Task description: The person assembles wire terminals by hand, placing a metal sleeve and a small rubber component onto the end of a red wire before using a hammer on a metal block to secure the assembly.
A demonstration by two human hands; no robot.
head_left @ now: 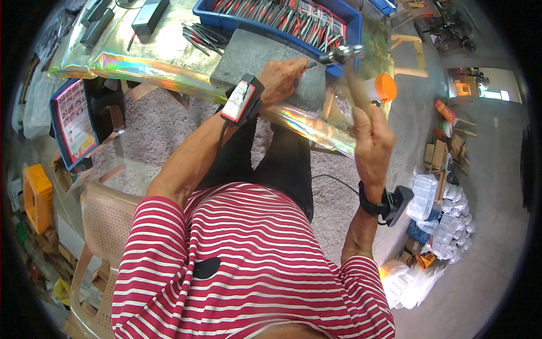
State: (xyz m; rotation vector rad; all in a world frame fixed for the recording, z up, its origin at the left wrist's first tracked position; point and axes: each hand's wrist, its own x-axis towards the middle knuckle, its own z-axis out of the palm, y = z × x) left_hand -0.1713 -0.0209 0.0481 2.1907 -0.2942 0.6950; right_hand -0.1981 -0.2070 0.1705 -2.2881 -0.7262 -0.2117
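Beyond the left hand and to its left, I see a loose pile of thin grey-and-red pieces on the counter. Nearer, the grey slab lies under the left hand, which pinches one small piece near the slab's right end; I cannot tell its full shape, because the fingers cover most of it. For a good strike, I would press this piece flat and draw the fingertips back from the end to be hit. Beyond both hands is the blue bin, full of similar pieces. Right of the left hand is the hammer (its handle is blurred, so I judge its height with caution), gripped by the right hand. I would choose short, light blows, with the face level, avoiding the bin's rim and the orange-capped container just beyond the right hand.
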